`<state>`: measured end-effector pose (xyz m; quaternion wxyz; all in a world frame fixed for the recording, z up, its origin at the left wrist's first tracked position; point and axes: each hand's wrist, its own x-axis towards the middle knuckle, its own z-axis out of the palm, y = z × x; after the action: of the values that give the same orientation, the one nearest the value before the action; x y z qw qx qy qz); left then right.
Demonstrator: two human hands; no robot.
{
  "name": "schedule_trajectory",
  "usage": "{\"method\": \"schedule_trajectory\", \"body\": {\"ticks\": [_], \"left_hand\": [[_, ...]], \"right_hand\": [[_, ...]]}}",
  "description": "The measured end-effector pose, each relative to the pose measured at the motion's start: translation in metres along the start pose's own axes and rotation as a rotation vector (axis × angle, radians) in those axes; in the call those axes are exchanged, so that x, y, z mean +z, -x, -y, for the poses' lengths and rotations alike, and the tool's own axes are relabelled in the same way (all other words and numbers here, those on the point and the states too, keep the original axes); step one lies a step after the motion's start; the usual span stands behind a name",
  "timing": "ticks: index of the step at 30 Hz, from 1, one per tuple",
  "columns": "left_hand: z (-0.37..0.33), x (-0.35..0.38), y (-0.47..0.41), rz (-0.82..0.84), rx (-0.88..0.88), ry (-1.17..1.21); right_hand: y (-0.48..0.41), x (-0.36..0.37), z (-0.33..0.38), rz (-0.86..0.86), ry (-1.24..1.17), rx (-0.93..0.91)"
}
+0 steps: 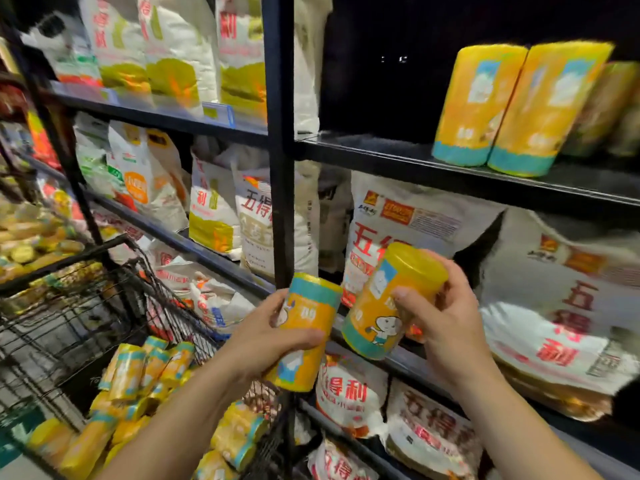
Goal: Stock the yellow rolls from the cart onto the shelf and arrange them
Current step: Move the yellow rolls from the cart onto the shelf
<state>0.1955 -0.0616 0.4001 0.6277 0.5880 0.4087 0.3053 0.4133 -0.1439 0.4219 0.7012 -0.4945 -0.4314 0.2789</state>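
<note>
Two yellow cylindrical rolls in glossy wrap are up off the cart, one in each hand. The right roll (388, 303) leans with its long axis running up and to the right, teal band low and plain yellow end high, and the right hand (446, 317) is curled round its upper half. The left roll (306, 332) stands nearly upright with its teal band uppermost, and the left hand (258, 341) grips its middle. The rolls sit side by side, the hands apart; whether the rolls touch cannot be told.

The black metal shelf board (381, 150) lies above and to the right of both hands. On it stands a row of shelved yellow rolls (478, 105), teal bands down, with bare board to their left. The right hand is nearer, and its roll likely needs only lifting and straightening. The left roll would probably have to be turned end for end to match.

Lower left, the black wire cart (104, 268) holds more loose yellow rolls (149, 372). White printed flour sacks (398, 230) fill the shelves below.
</note>
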Motion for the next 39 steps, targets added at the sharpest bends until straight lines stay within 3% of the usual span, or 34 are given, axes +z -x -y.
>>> {"method": "schedule_trajectory", "body": {"ticks": [14, 22, 31, 35, 39], "left_hand": [[-0.099, 0.151, 0.03, 0.151, 0.374, -0.671], [-0.184, 0.219, 0.054, -0.032, 0.661, -1.118], [-0.268, 0.26, 0.049, -0.256, 1.258, -1.455], [-0.293, 0.272, 0.035, -0.269, 1.318, -1.565], [-0.306, 0.277, 0.012, -0.159, 1.275, -1.499]], "right_hand": [[0.025, -0.163, 0.108, -0.132, -0.021, -0.225], [0.044, -0.234, 0.171, -0.195, 0.07, -0.336], [0.035, -0.266, 0.228, -0.242, 0.157, -0.405], [0.022, -0.269, 0.245, -0.262, 0.2, -0.436], [0.004, -0.27, 0.253, -0.297, 0.229, -0.445]]}}
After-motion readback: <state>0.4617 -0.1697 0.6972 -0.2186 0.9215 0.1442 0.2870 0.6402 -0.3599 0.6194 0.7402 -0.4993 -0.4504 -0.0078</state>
